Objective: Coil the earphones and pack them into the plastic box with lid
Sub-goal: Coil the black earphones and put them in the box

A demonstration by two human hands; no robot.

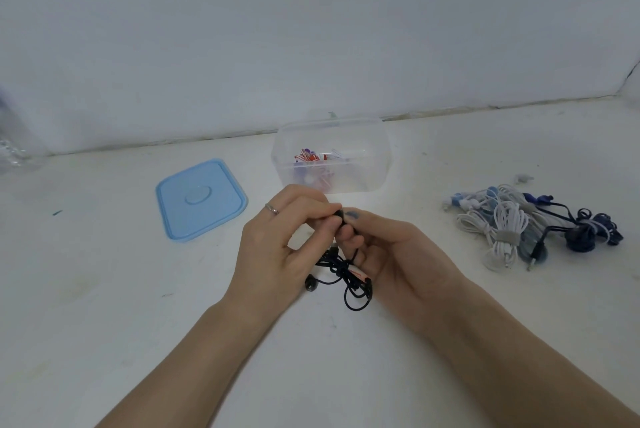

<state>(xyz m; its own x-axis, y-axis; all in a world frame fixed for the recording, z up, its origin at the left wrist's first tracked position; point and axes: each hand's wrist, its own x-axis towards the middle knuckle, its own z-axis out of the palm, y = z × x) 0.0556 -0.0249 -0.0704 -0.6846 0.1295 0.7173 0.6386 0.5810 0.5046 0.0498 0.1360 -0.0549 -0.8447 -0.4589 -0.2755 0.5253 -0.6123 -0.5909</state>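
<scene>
Left hand (277, 247) and right hand (391, 254) meet over the counter (104, 289), both grips pinching black earphones (343, 275), cord dangling below; open plastic box (332, 157) just beyond; blue lid (201, 199) left; bundled earphone pile (526, 227) well right.

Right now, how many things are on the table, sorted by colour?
Clear: 1, the clear plastic box, with a red-and-white bundle inside.
Light blue: 1, the flat plastic lid.
Black: 1, the black earphones, held by the left hand and right hand.
Mixed white and blue: 1 pile of earphone cables; separate pairs cannot be counted.
Total: 4.
</scene>
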